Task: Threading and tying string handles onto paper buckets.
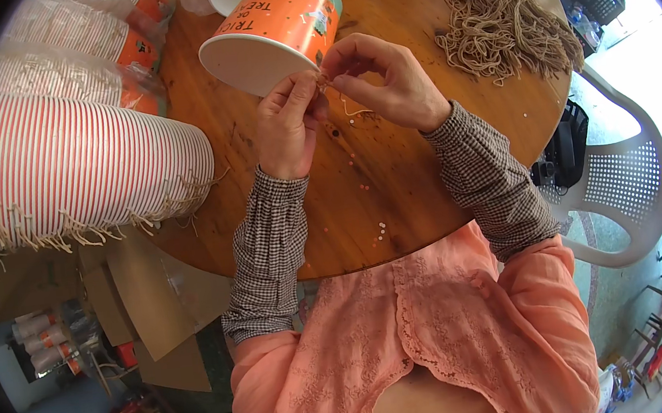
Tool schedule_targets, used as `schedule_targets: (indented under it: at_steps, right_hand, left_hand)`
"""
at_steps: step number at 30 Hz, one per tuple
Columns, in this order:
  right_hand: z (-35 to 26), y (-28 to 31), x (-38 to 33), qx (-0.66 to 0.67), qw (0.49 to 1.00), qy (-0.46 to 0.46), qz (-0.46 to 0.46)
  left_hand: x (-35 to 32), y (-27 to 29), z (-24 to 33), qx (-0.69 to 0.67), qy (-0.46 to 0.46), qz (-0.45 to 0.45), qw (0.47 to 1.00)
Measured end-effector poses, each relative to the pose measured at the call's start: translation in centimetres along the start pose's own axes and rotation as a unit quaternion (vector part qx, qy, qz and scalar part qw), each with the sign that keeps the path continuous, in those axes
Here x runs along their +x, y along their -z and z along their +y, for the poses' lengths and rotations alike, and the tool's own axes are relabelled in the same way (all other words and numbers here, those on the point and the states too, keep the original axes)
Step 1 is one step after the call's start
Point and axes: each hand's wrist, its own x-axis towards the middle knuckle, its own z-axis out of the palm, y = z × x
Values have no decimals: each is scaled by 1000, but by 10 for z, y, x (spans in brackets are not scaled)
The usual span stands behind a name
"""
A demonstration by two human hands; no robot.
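Observation:
An orange and white paper bucket (280, 30) lies on its side on the round wooden table (395, 200), its open mouth facing me. My left hand (289, 126) pinches the bucket's rim and a thin beige string (351, 110). Touching it, my right hand (382, 80) pinches the same string at the rim with thumb and forefinger. The string's short end hangs below my fingers.
A long stack of nested red-striped buckets (84, 164) with string handles lies at the left. More wrapped stacks (79, 39) lie behind it. A pile of beige strings (496, 16) sits at the far right. A white plastic chair (627, 183) stands to the right. Cardboard pieces (156, 305) lie below the table.

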Motion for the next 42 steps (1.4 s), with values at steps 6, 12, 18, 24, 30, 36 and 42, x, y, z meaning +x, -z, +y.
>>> schedule_targets:
  at_steps: [6, 12, 18, 24, 30, 36, 42]
  right_hand:
    - [-2, -5, -1, -87, 992, 84, 38]
    - [8, -8, 0, -181, 963, 164, 117]
    - [15, -4, 2, 88, 989, -46, 107]
    - [4, 0, 0, 141, 981, -100, 84]
    - [7, 3, 0, 201, 966, -128, 98]
    - [7, 3, -1, 224, 958, -155, 90]
    - [3, 2, 0, 242, 951, -153, 119]
  left_hand:
    - [-3, -8, -1, 47, -7, 43, 998]
    - [-4, -8, -1, 89, -11, 53, 995]
    - [-3, -13, -3, 267, -90, 45, 958]
    - [-3, -14, -2, 296, -148, 64, 942]
    - [-3, -8, -1, 202, -119, 78, 969]
    - [-1, -5, -5, 231, -139, 107, 957]
    - [-1, -6, -6, 231, -195, 114, 946]
